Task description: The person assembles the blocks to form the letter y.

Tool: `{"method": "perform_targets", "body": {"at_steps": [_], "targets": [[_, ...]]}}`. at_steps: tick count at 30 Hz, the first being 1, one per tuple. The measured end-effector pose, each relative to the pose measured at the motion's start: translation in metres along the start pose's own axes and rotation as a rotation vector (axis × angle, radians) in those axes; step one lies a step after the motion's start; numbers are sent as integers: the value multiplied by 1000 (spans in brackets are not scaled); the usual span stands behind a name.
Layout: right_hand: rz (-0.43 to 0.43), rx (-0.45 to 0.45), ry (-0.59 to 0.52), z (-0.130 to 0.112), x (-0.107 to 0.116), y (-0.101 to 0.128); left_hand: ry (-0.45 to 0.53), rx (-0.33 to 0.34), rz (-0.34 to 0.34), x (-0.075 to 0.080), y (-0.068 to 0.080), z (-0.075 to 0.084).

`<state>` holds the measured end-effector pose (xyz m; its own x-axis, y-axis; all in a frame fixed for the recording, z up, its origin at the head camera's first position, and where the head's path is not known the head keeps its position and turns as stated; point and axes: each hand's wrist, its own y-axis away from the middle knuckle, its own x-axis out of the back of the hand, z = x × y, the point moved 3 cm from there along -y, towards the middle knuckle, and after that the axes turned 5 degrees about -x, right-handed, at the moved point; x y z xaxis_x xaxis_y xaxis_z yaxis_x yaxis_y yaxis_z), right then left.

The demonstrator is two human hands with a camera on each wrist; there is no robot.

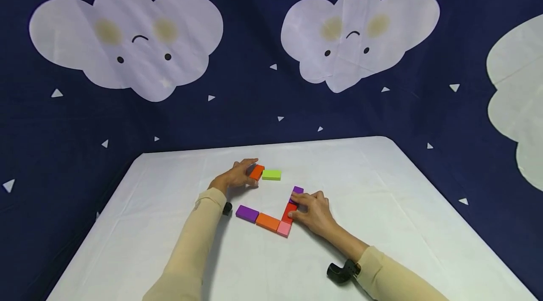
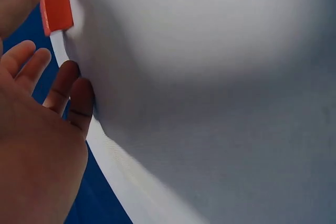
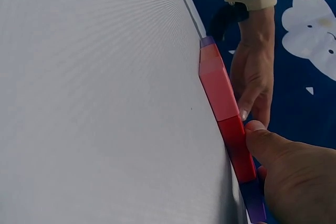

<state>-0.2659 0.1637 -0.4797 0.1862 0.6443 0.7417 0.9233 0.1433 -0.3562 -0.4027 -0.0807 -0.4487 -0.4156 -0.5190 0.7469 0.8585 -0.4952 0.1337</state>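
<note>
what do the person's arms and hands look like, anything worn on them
Both arms wear long, close-fitting beige sleeves ending at the wrists. The left hand and right hand are bare, without gloves. A small black device is strapped at the right wrist, another at the left.

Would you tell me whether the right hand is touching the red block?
Touching: the right wrist view shows the right hand with its thumb pressed against the red block.

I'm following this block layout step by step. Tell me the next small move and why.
Probably bring the orange block, held by the left hand, toward the purple block that ends the row under the right hand. The chain there looks unfinished, and the green block lies loose beside it.
</note>
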Motion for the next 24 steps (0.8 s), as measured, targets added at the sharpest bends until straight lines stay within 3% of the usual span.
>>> {"method": "perform_targets", "body": {"at_steps": [9, 16, 20, 24], "targets": [[-11, -10, -3, 2, -1, -1, -132, -32, -15, -5, -10, -3], [32, 30, 20, 0, -2, -2, -220, -62, 22, 0, -4, -6], [33, 38, 22, 0, -2, -2, -206, -46, 64, 4, 4, -11], [25, 32, 22, 1, -2, -1, -121, -2, 125, 10, 12, -18]]}}
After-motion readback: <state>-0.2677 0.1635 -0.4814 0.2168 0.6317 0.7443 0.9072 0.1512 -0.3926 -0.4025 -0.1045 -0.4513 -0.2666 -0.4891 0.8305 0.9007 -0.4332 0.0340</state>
